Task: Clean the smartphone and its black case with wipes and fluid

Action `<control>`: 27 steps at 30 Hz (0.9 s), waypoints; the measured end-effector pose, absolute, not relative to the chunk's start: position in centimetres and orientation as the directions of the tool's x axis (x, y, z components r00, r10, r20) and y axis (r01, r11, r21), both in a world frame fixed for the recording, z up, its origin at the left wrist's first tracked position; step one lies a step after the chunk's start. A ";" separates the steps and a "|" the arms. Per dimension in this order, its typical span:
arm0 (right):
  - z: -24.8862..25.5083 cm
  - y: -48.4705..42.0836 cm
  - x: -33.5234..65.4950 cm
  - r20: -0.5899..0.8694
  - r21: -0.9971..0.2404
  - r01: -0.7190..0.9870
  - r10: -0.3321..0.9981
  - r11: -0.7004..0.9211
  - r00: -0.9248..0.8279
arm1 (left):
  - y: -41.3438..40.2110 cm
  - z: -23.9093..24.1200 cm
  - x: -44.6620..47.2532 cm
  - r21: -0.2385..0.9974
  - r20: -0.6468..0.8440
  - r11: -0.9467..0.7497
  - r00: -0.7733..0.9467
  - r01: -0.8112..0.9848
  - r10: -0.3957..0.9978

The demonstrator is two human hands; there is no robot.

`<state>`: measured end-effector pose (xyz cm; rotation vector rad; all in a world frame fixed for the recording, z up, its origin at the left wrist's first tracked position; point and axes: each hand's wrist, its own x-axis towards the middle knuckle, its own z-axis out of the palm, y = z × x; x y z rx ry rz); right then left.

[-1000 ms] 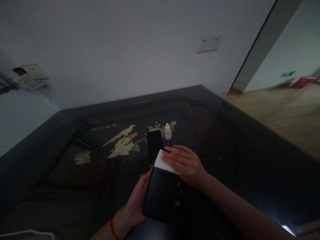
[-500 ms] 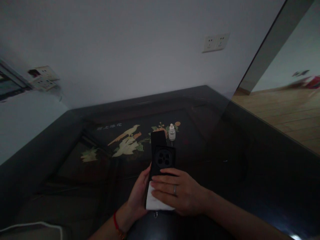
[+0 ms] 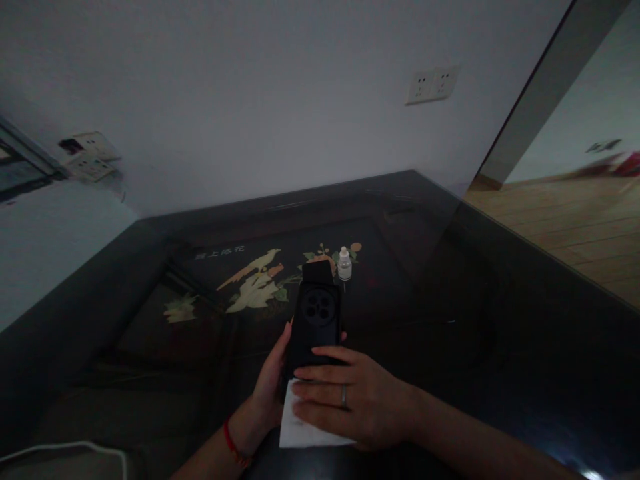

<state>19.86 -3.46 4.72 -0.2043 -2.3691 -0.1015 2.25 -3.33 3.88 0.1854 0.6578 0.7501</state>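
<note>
My left hand (image 3: 274,377) is wrapped round a black smartphone (image 3: 315,337), back up, with its round camera block at the far end. Across the lower part of the phone lies my right hand (image 3: 357,400), a ring on one finger, pressing a white tissue (image 3: 310,432) under its fingers. The tissue sticks out below the phone's near end. Just beyond the phone is a dark rectangular shape (image 3: 318,271), partly hidden by it; I cannot tell what it is. A small white-capped dropper bottle (image 3: 345,265) stands upright to its right.
The glossy black table (image 3: 415,373) has a bird and flower picture (image 3: 253,293) on its top. White wall sockets (image 3: 433,85) are above it. At the lower left runs a white cable (image 3: 85,445). Wooden floor (image 3: 565,220) shows past the right edge.
The phone has shifted slightly left and its camera end now sits closer to the dark shape. My right hand has slid down and left with the tissue, which reaches further past the phone's near end.
</note>
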 end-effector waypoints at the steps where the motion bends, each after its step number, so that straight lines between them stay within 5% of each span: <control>1: 4.8 -3.3 20.0 0.698 0.019 0.175 0.112 0.984 -0.708 | -3.3 4.0 2.2 0.390 -0.475 0.720 0.544 -0.574 0.692; 8: 5.5 -2.0 21.7 0.708 0.021 0.188 0.118 0.982 -0.697 | -3.3 4.9 1.5 0.422 -0.522 0.661 0.430 -0.620 0.736; 16: 4.9 -1.2 21.9 0.723 -0.153 0.447 0.408 0.881 -0.558 | -4.1 5.7 3.1 0.399 -0.578 0.680 0.408 -0.615 0.707; 23: 4.2 -2.7 20.4 0.673 -0.054 0.229 0.205 0.972 -0.711 | -4.0 5.9 2.9 0.389 -0.703 0.714 0.313 -0.582 0.638; 27: 4.3 -2.0 21.1 0.701 -0.129 0.376 0.353 0.917 -0.620 | -3.9 5.8 3.0 0.386 -0.659 0.669 0.317 -0.635 0.682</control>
